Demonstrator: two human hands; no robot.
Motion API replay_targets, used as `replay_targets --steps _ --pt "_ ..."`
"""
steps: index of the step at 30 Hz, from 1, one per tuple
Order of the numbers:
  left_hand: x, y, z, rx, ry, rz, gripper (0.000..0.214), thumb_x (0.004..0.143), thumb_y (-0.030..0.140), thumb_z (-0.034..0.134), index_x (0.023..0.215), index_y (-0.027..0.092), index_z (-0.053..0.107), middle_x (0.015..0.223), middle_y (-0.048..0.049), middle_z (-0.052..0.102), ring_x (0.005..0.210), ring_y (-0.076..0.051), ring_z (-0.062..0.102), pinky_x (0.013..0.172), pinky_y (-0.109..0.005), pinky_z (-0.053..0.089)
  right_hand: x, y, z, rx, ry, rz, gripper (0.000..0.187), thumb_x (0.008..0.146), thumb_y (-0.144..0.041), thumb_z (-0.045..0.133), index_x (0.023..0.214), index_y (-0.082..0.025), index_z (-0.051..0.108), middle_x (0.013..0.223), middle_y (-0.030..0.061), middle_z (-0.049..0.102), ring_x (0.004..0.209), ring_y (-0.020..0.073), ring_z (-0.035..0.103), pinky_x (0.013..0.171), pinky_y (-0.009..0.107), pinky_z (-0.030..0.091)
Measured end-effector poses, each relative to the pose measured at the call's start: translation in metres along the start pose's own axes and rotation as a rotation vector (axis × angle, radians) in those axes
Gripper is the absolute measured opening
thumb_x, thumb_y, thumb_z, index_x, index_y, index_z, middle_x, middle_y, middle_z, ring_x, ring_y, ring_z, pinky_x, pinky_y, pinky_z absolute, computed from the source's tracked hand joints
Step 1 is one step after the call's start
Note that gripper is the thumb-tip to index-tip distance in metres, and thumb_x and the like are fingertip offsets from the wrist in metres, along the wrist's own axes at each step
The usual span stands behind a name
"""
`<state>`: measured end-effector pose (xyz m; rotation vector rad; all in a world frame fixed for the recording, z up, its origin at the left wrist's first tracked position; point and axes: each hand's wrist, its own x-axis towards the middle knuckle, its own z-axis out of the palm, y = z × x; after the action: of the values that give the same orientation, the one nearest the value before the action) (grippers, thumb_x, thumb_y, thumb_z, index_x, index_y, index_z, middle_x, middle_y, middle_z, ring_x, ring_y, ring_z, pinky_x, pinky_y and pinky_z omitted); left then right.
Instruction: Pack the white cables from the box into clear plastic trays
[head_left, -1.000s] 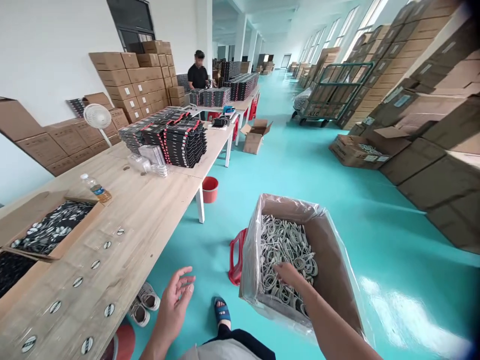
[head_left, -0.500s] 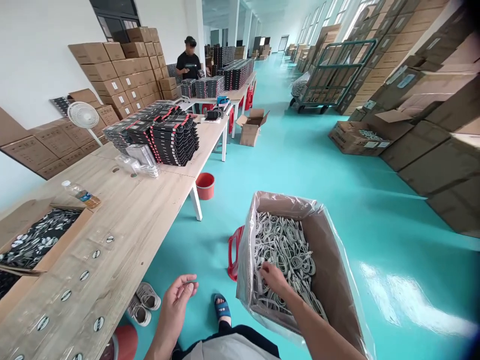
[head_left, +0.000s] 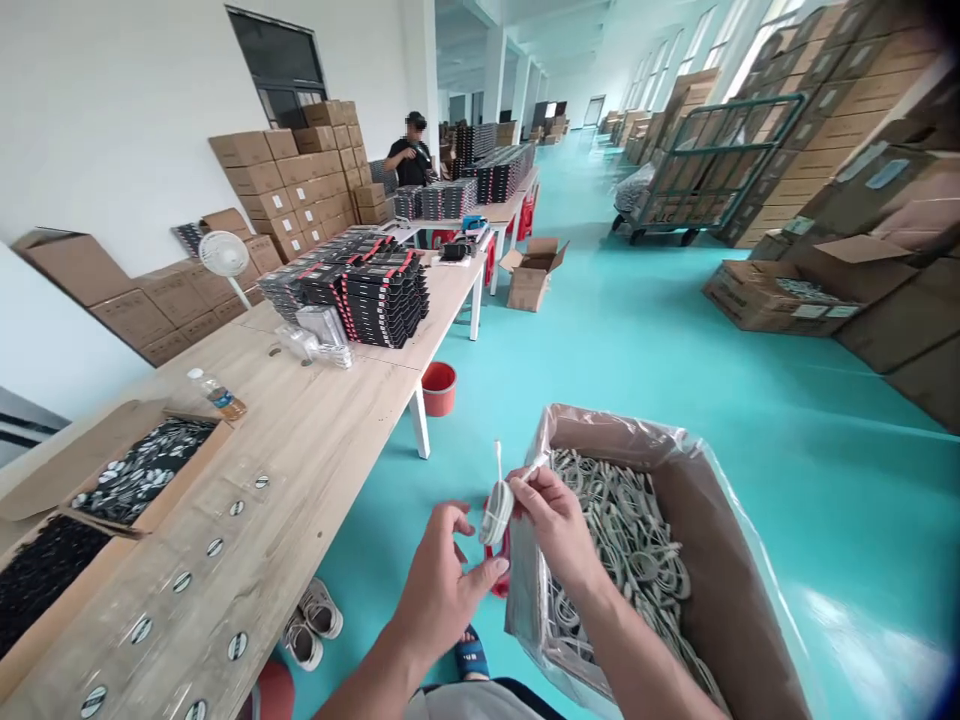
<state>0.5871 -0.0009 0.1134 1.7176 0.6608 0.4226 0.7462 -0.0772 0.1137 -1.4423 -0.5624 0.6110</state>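
Note:
My right hand (head_left: 553, 520) pinches a coiled white cable (head_left: 496, 512) at its upper right, above the near left rim of a carton. One plug of the cable sticks straight up. Close by on the left, my left hand (head_left: 448, 568) has its thumb and fingers spread around the coil's lower left, with a gap still showing between them. The carton (head_left: 739, 560), lined with clear plastic, holds a heap of similar pale cables (head_left: 637, 530). A red stool (head_left: 499, 580) is partly hidden behind my hands and the carton.
To the left runs a wooden table (head_left: 330, 440) with clear bags bearing round labels, open boxes of black parts (head_left: 150, 470), a bottle (head_left: 217, 395) and stacked black boxes (head_left: 382, 300). A co-worker (head_left: 411, 155) stands farther back. Cartons and a green trolley (head_left: 697, 170) line the right.
My right hand has come up out of the carton with a coiled cable. My left hand has moved right and up to meet it, opening its fingers. The view has shifted left.

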Motion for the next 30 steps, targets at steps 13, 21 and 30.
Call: replay_targets --steps 13,21,30 --pt "-0.006 -0.02 -0.037 -1.335 -0.024 -0.397 0.026 0.078 0.039 0.068 0.076 0.016 0.057 0.091 -0.0056 0.061 0.069 -0.009 0.055 0.043 -0.014 0.03 0.008 -0.001 0.081 0.216 -0.227 0.086 0.034 0.074 -0.051 0.069 0.074 -0.021 0.052 0.059 -0.0021 0.057 0.055 0.013 0.053 0.056 0.027 0.045" --pt "-0.006 -0.03 -0.039 -1.428 -0.039 -0.305 0.036 0.085 0.047 0.057 0.067 0.017 0.049 0.075 -0.0037 0.058 0.056 -0.007 0.051 0.042 -0.016 0.03 0.008 0.004 0.091 0.272 -0.319 0.158 0.032 0.072 -0.047 0.073 0.073 -0.02 0.055 0.063 -0.0025 0.058 0.052 0.0101 0.047 0.052 0.025 0.04" --pt "-0.008 -0.019 -0.039 -0.262 0.299 -0.046 0.024 0.077 0.037 0.068 0.094 0.024 0.06 0.092 -0.0064 0.065 0.076 -0.019 0.059 0.063 -0.027 0.043 0.015 0.006 0.079 0.132 -0.199 0.13 0.041 0.071 -0.058 0.068 0.068 -0.02 0.053 0.054 -0.003 0.051 0.048 0.0111 0.044 0.048 0.025 0.037"
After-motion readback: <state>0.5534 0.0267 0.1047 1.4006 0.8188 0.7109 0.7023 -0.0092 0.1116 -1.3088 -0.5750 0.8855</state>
